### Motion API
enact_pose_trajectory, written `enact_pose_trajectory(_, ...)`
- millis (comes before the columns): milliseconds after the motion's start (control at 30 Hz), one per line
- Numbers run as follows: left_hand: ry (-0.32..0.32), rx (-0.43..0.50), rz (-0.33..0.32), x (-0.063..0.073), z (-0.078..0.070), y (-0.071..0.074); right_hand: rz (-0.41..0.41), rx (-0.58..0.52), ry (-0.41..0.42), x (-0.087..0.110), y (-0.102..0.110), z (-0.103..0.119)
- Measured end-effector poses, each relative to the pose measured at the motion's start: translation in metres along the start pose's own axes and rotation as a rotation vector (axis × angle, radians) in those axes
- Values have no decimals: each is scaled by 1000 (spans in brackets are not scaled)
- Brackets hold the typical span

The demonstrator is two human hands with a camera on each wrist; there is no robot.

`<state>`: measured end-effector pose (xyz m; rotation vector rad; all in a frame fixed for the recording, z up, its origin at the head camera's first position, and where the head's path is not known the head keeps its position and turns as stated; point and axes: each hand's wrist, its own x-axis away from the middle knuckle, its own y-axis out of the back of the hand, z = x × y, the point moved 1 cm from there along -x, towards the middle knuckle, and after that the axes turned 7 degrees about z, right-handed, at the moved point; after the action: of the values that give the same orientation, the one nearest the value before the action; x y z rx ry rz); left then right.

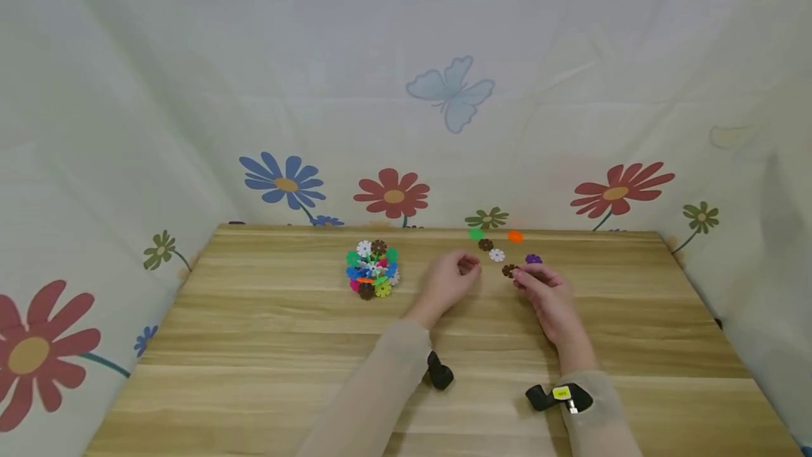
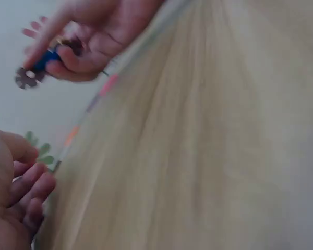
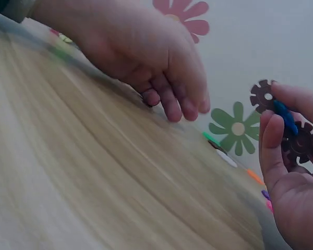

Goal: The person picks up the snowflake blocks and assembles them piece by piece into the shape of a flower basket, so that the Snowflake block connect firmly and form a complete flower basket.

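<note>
Right fingers (image 3: 272,141) are pinching brown notched discs (image 3: 301,142) plus a blue disc (image 3: 285,116), left fingers (image 3: 169,103) loosely curled; loose discs (image 1: 497,255) sit near the surface's (image 1: 254,316) back edge.

Two hands (image 1: 449,278) (image 1: 548,296), one disc cluster (image 1: 373,270) at their nine o'clock, six loose discs (image 1: 497,255) at twelve, at least three held discs (image 3: 300,143).

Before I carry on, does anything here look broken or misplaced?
Nothing stands out: the cluster sits on the table, loose discs lie near its back edge, and the right hand holds brown discs and a blue one.
</note>
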<state>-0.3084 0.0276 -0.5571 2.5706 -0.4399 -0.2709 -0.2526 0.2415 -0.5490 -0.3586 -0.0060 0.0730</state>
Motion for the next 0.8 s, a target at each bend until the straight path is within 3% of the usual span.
enact_pose_trajectory(167,-17,-362,-11,-23,-4,-12,-88,-90,6,0,7,4)
enact_pose_trajectory(367,12,-624,83,-25,-9,-21,-145,-88,-31,-1,8,4)
enact_pose_trajectory(533,-13,-707,152,-21,-15,-19,-144,-73,-26,-3,6,4)
enact_pose_trajectory(800,-111,-700,191,-6,-17,-1,-78,-65,-71,-3,2,1)
